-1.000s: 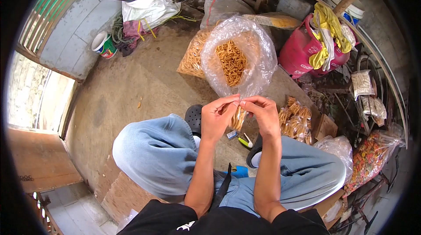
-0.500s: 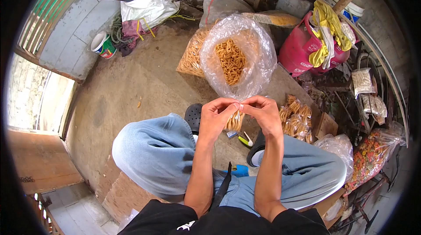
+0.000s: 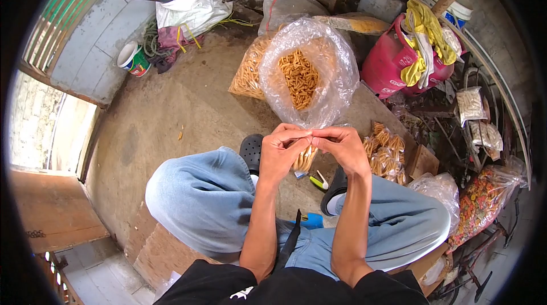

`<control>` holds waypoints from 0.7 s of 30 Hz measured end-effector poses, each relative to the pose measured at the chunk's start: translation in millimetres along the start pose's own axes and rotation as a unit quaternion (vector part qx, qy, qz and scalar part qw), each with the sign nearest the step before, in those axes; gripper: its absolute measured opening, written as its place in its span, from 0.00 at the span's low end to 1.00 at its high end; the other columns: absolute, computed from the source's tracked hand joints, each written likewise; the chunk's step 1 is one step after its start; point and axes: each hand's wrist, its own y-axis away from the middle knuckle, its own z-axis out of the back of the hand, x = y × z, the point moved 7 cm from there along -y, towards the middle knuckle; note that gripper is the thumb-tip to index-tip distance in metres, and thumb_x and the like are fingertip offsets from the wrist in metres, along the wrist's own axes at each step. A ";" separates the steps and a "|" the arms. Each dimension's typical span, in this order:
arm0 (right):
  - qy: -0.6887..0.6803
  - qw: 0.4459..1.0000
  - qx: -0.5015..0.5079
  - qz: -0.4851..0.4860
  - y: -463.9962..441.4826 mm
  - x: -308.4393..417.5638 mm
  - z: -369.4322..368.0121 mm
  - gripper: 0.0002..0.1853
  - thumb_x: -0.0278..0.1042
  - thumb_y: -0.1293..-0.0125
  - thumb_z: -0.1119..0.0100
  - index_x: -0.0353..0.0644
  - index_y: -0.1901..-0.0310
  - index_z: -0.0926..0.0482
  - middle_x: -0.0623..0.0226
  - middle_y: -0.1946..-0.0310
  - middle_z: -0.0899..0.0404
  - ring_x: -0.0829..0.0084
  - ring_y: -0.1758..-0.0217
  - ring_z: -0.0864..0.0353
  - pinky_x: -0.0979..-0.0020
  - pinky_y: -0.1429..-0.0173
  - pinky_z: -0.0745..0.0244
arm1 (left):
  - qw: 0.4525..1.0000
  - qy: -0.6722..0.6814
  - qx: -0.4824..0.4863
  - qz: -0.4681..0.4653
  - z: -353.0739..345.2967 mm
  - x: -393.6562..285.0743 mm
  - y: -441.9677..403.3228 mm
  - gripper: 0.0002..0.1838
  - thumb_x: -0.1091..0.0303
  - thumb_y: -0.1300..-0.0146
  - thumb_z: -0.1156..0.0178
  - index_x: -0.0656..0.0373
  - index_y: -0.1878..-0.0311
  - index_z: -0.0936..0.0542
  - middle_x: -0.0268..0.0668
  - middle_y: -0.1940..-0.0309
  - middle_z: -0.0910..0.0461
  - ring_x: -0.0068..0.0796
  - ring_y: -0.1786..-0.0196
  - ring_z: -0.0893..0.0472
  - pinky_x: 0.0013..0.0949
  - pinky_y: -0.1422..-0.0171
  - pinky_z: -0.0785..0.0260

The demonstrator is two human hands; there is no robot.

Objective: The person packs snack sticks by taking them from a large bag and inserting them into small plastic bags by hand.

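A small clear plastic bag of stick snacks (image 3: 305, 160) hangs below my fingertips. My left hand (image 3: 283, 148) pinches the bag's gathered top from one side. From the other side my right hand (image 3: 343, 148) pinches the same top, its fingertips meeting those of the left. The bag's neck is mostly hidden by the fingers. Just beyond my hands stands a large open clear plastic sack (image 3: 336, 91) with loose brown stick snacks (image 3: 299, 80) inside.
Several filled small bags (image 3: 386, 154) lie on the floor to the right. A green-handled cutter-like tool (image 3: 317, 182) lies between my shoes. A pink barrel (image 3: 382, 60) with cloths stands at the back right, a bag of colourful snacks (image 3: 484, 199) at the right, a bucket (image 3: 134, 58) far left.
Both hands stay pinched at the small bag's top. My right wrist has shifted slightly right, and the hanging bag has swung a little. Otherwise the scene looks the same.
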 end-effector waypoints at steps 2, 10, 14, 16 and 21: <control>-0.001 1.000 0.010 -0.004 -1.2 -3.8 0.4 0.10 0.26 0.41 0.33 0.35 0.58 0.16 0.70 0.68 0.16 0.84 0.68 0.24 0.80 0.63 0.30 | 0.999 0.042 0.008 0.028 -0.6 2.4 0.5 0.09 0.83 0.43 0.36 0.66 0.59 0.16 0.35 0.66 0.20 0.21 0.61 0.20 0.22 0.57 0.27; 0.005 0.999 0.014 0.047 -0.1 2.9 -9.0 0.07 0.25 0.40 0.35 0.34 0.60 0.16 0.69 0.69 0.17 0.84 0.67 0.23 0.81 0.63 0.29 | 0.977 0.153 0.002 0.151 2.9 15.5 1.7 0.08 0.81 0.44 0.35 0.65 0.60 0.17 0.35 0.67 0.20 0.24 0.62 0.19 0.25 0.58 0.25; 0.009 0.998 0.007 0.068 1.1 6.6 -14.4 0.07 0.25 0.39 0.36 0.34 0.60 0.17 0.70 0.69 0.17 0.85 0.67 0.24 0.81 0.63 0.29 | 0.954 0.219 -0.005 0.205 -1.4 18.3 4.0 0.10 0.76 0.42 0.35 0.64 0.56 0.19 0.35 0.66 0.19 0.22 0.63 0.19 0.27 0.58 0.25; -0.004 0.994 -0.013 0.106 0.7 8.5 -14.2 0.05 0.24 0.38 0.38 0.33 0.61 0.18 0.71 0.69 0.18 0.85 0.67 0.24 0.80 0.62 0.28 | 0.956 0.212 -0.007 0.204 -2.1 22.7 3.3 0.09 0.74 0.40 0.36 0.63 0.57 0.20 0.34 0.66 0.19 0.21 0.63 0.20 0.26 0.58 0.26; 0.004 0.994 -0.044 0.100 -3.8 4.4 -12.5 0.05 0.25 0.37 0.40 0.33 0.62 0.19 0.73 0.71 0.20 0.85 0.68 0.25 0.81 0.63 0.29 | 0.972 0.132 0.009 0.192 -5.4 21.6 4.0 0.06 0.72 0.37 0.40 0.60 0.58 0.23 0.31 0.64 0.21 0.18 0.63 0.21 0.22 0.57 0.29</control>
